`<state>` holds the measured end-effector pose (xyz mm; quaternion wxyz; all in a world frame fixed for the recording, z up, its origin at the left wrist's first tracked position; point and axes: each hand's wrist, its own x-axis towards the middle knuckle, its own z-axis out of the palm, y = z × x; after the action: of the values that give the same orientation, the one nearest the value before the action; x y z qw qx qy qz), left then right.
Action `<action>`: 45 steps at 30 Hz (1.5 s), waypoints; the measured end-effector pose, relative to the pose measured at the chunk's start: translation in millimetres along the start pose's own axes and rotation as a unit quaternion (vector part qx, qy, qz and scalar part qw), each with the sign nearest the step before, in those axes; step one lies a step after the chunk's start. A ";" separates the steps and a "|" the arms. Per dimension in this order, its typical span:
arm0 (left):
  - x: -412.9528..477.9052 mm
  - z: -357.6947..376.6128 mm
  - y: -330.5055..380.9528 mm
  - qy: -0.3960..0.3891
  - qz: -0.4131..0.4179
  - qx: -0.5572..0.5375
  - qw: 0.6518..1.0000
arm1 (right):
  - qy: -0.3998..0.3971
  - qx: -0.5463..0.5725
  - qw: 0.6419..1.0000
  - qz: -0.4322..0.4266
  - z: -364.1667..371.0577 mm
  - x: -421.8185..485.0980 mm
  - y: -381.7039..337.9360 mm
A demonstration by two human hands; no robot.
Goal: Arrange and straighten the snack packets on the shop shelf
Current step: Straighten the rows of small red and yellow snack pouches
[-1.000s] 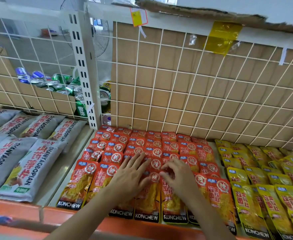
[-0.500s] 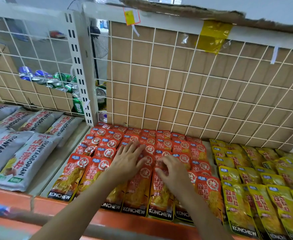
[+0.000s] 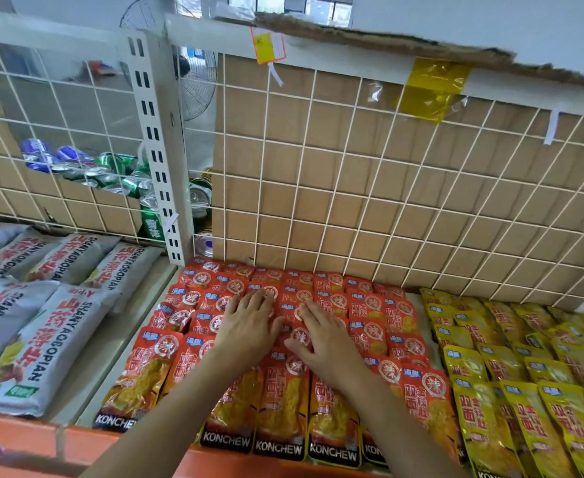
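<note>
Pressing flat-fingered, gripping nothing, with left hand [image 3: 249,326] and right hand [image 3: 325,336] abreast on red KONCHEW packets [image 3: 280,401], lengthwise toward wire grid [image 3: 387,188]

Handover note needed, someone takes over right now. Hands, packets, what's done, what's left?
Left hand: open, flat on the red packets, mid-block.
Right hand: open, flat beside it on the same block. Neither holds anything.
Red packets fill the shelf in overlapping rows, between grey bags and yellow packets.
Done: front red row looks roughly lined up.
Left: red packets at the left rear sit askew; yellow rows at the far right look uneven.
</note>
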<state>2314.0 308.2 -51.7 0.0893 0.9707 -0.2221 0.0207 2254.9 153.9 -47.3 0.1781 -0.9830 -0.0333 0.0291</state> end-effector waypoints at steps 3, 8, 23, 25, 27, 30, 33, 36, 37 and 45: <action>0.6 1.0 -1.1 -0.007 0.001 0.001 1.000 | 0.007 -0.015 1.000 -0.007 0.2 -0.3 -0.3; -0.1 1.0 -1.7 -0.017 0.007 -0.001 1.000 | 0.000 -0.023 1.000 -0.008 1.1 0.5 -2.0; 14.0 -17.6 22.4 -0.034 0.088 -0.068 0.993 | 0.121 0.038 0.990 0.060 -30.7 -14.0 30.1; 21.6 -16.7 28.5 -0.042 0.099 -0.069 0.992 | 0.105 0.035 0.991 0.075 -35.1 -13.7 36.8; 31.0 -15.9 33.2 -0.039 0.111 -0.070 0.991 | 0.088 0.032 0.992 0.086 -37.6 -12.5 42.2; 49.2 -13.3 38.1 -0.058 0.126 -0.070 0.988 | 0.057 0.020 0.993 0.100 -36.6 -10.7 45.9; 66.3 -8.9 42.7 -0.086 0.142 -0.054 0.985 | 0.027 -0.001 0.994 0.105 -36.9 -8.4 47.6; 77.9 -4.1 44.2 -0.108 0.151 -0.040 0.982 | 0.008 -0.023 0.996 0.090 -36.8 -4.7 49.9; 80.6 -2.7 44.2 -0.113 0.151 -0.039 0.981 | 0.005 -0.028 0.996 0.085 -36.2 -3.2 51.1; 95.2 5.4 38.7 -0.150 0.163 -0.052 0.974 | 0.006 -0.041 0.996 0.073 -30.6 1.1 57.0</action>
<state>2382.9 232.2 -43.0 0.1008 0.9076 -0.3886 -0.1227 2261.2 90.0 -38.8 0.1357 -0.9894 0.0386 0.0353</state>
